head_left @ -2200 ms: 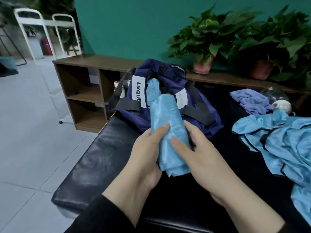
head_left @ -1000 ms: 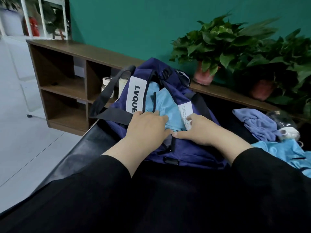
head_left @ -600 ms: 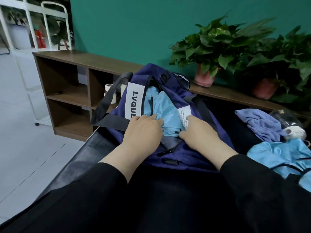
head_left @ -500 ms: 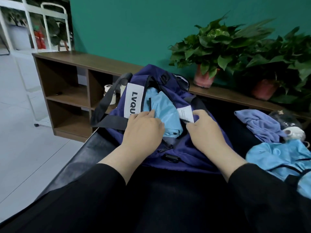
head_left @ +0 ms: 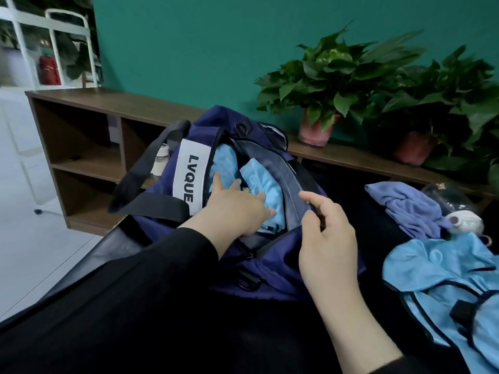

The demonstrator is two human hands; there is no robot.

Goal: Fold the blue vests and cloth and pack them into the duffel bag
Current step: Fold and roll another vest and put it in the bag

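The navy duffel bag point(head_left: 272, 268) with a white LVQUE label lies unzipped on the black bench. Inside it lie light blue folded vests point(head_left: 263, 184). My left hand point(head_left: 235, 209) reaches into the opening, its fingers spread flat on the blue fabric. My right hand point(head_left: 326, 236) pinches the bag's right opening edge between thumb and curled fingers and holds it aside. At the right, an unfolded light blue vest point(head_left: 442, 276) with dark trim lies on the bench. A crumpled purple-blue cloth point(head_left: 405, 206) lies behind it.
The black padded bench point(head_left: 89, 265) carries everything. A wooden shelf unit point(head_left: 89, 136) runs along the teal wall behind the bag, with a small bottle point(head_left: 159, 164) in it. Potted plants point(head_left: 332, 85) stand on top. A clear bag with a white mask point(head_left: 459, 214) lies by the cloth.
I carried the rolled blue vest from the bench into the bag. My left hand has slid deeper inside, and my right hand has pulled the bag's right edge open wider.
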